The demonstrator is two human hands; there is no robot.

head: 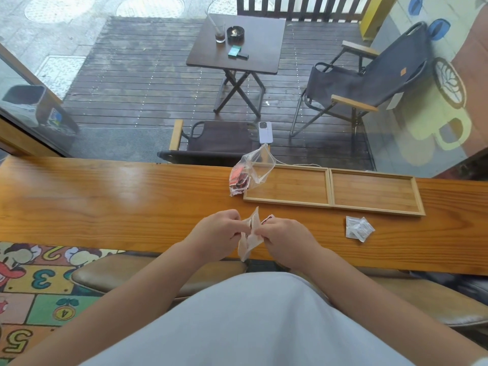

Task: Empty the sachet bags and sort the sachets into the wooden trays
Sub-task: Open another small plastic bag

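Varnished orange-brown wood: long surface (105,196) set against a window. On it, two shallow wooden trays (332,190) side by side, both bare; an opened clear bag (249,171) of red sachets touching the left tray's corner; white sachets (359,228) near the right tray. Left hand (219,235) and right hand (282,236), both closed, pinch a small clear sachet bag (249,237) over the near edge. Beyond the glass: wet decking, folding table (235,43), dark chairs (369,77).

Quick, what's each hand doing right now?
Left hand: closed, pinching the small clear bag.
Right hand: closed, pinching the same bag's other side.
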